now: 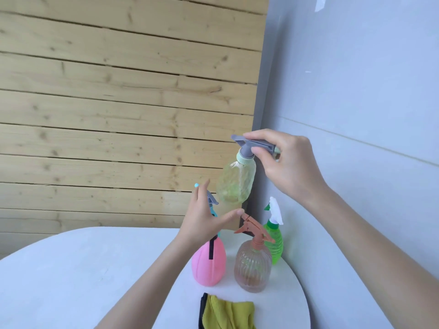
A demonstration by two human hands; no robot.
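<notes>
Above the far right end of the white table (95,269), the right hand (292,162) holds a pale yellow spray bottle (235,184) in the air. Its fingers and thumb pinch the grey spray head (251,144), so the whole weight hangs from the top and the body tilts a little. The left hand (204,222) is open, fingers spread and thumb stretched out, just below and in front of the bottle's base; I cannot tell whether it touches the base. Beneath stand 3 other bottles close together: a pink bottle (209,264) with its head partly hidden behind the left hand, a clear brownish bottle (253,269) with an orange trigger, and a green bottle (275,243) behind it by the grey wall. A yellow cloth (228,314) lies at the near edge of the table. The step looks to be taking the yellow bottle into 2 hands. To do it well, bring the left palm up flat under the base and curl the fingers round the lower body before the right hand eases. A pinch on the head is a thin hold, and the soft plastic will likely dent if squeezed hard. Keep the bottle upright and the fingers off the trigger. Mind the orange trigger and the pink bottle's head right underneath: a low swing could tip either.
</notes>
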